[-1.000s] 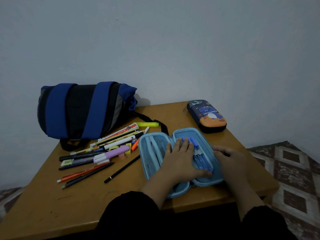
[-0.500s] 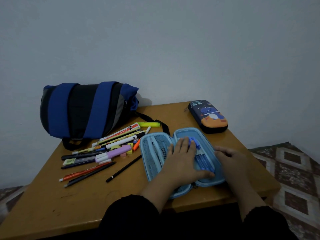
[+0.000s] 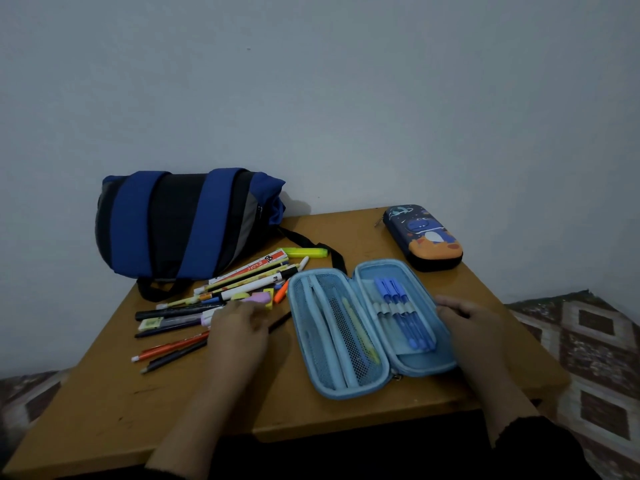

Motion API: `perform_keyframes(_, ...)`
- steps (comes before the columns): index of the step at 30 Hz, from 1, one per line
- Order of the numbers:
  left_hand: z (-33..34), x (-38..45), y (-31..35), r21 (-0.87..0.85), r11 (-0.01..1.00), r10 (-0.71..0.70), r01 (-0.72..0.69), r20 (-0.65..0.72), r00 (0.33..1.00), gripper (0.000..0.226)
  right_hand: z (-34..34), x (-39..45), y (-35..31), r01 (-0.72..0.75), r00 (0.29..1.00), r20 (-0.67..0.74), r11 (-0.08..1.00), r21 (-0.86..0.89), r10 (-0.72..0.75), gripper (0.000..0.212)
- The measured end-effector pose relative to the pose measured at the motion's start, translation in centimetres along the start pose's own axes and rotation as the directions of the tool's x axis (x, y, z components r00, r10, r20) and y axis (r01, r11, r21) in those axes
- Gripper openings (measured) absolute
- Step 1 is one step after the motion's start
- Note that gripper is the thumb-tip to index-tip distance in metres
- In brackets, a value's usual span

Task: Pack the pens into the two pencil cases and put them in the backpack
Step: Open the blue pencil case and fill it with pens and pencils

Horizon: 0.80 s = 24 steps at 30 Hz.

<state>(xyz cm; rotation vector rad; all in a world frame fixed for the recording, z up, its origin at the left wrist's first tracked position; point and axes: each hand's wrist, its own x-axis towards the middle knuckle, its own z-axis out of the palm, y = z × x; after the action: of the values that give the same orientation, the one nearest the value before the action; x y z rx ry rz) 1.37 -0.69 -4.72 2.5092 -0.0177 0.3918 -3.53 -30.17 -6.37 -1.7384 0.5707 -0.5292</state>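
A light blue pencil case [image 3: 346, 393] lies wide open on the wooden table [image 3: 104, 410]. Three blue pens [image 3: 401, 313] sit under elastic loops in its right half, and a mesh pocket fills the left half. My right hand [image 3: 467, 323] grips the case's right rim. My left hand [image 3: 239, 330] hovers low over the loose pile of pens [image 3: 173, 315], fingers extended toward a purple highlighter [image 3: 259, 298]; it is blurred and nothing is seen held in it. A second, dark blue case [image 3: 424, 237] with an orange end lies zipped at the back right. The blue-and-black backpack [image 3: 173, 223] lies at the back left.
A black backpack strap [image 3: 311, 245] runs across the table behind the open case. A yellow highlighter [image 3: 304, 252] and a ruler [image 3: 249, 270] lie at the far end of the pile. Patterned floor covering [image 3: 588, 358] shows beyond the table's right edge. A bare wall stands behind.
My left hand has lifted off the blue pens in the open case and swung left to the loose pile. The case's inside now shows fully. My right hand stays on the rim.
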Motion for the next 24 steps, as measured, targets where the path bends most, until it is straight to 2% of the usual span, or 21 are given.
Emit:
perform_keyframes(3, -0.5, -0.5, -0.8, 0.222, 0.975, -0.030, 0.008, 0.098, 0.995, 0.025, 0.0, -0.2, -0.1, 0.005, 1.000, -0.006, 0.999, -0.034, -0.006, 0.021)
perform_keyframes(7, -1.0, -1.0, -0.5, 0.250, 0.968, -0.071, 0.040, 0.117, 0.991, 0.012, 0.0, -0.3, -0.3, 0.009, 1.000, -0.005, 0.999, -0.043, -0.009, 0.021)
perform_keyframes(12, -2.1, -1.3, -0.1, 0.107, 0.976, -0.204, 0.191, 0.126, 0.971, 0.010, 0.0, -0.3, -0.5, 0.002, 1.000, 0.004, 0.999, -0.051, -0.002, 0.023)
perform_keyframes(14, -2.6, -1.5, 0.7, 0.047, 0.982, -0.187, 0.182, 0.135, 0.973, 0.011, -0.1, -0.4, -0.6, 0.001, 1.000, 0.003, 0.998, -0.059, -0.001, 0.022)
perform_keyframes(18, -3.0, -2.0, 3.5, -0.202, 0.966, -0.121, 0.163, 0.204, 0.972, 0.007, 0.0, -0.6, -0.8, 0.003, 1.000, 0.006, 0.996, -0.086, -0.002, 0.020)
perform_keyframes(21, -2.1, -2.2, 5.4, -0.229, 0.967, -0.051, 0.114, 0.261, 0.964, 0.009, -0.1, -0.7, -1.0, 0.017, 1.000, 0.019, 0.995, -0.098, -0.015, 0.020)
perform_keyframes(24, -0.9, -2.1, 6.4, -0.190, 0.980, -0.014, 0.064, 0.258, 0.966, 0.011, -0.1, -0.7, -1.3, 0.011, 0.999, 0.041, 0.994, -0.113, -0.006, 0.019)
